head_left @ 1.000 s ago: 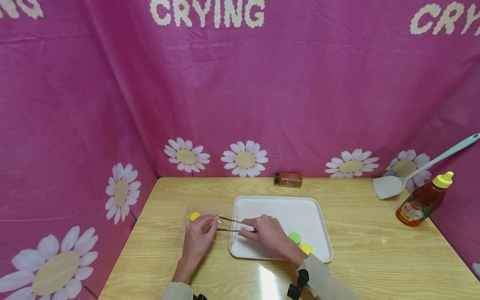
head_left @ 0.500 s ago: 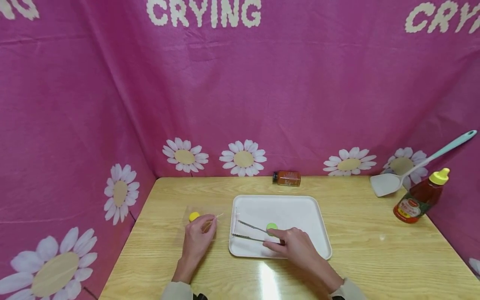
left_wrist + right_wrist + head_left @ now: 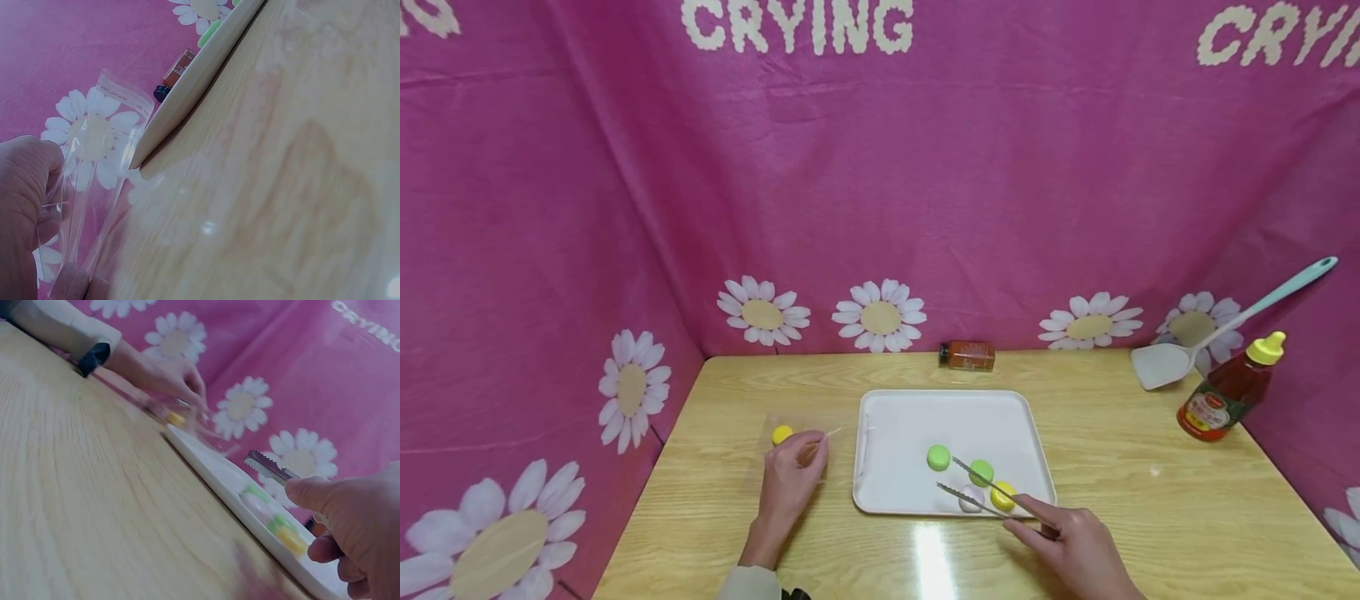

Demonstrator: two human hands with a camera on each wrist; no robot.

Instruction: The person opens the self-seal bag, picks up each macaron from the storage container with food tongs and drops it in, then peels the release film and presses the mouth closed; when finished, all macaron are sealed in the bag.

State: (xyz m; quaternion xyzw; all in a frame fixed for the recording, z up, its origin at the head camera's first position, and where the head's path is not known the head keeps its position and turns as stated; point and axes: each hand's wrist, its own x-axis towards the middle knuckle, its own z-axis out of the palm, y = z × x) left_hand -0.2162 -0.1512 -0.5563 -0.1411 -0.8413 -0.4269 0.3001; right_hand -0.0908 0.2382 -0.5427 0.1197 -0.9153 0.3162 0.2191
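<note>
Beige sleeve [image 3: 72, 330], black wrist strap [image 3: 95, 359]

A magenta cloth [image 3: 985, 167] printed with white, pale-centered daisies [image 3: 880, 317] rises behind and to both sides of a wood-grain worktop [image 3: 1112, 433], the word "CRYING" spelled across its upper reaches in bubbly cream lettering [image 3: 818, 25]. At the right rear, a spatula [image 3: 1160, 367] lies with its white blade low and its mint-green handle slanting up to the right. Just beside it stands a red sauce bottle [image 3: 1221, 398] with a yellow nozzle cap and a dark label. Along the back edge, a small reddish-brown bottle [image 3: 970, 356] rests on its side, dark cap to the left. A bright reflection [image 3: 933, 558] streaks the worktop's near side.
</note>
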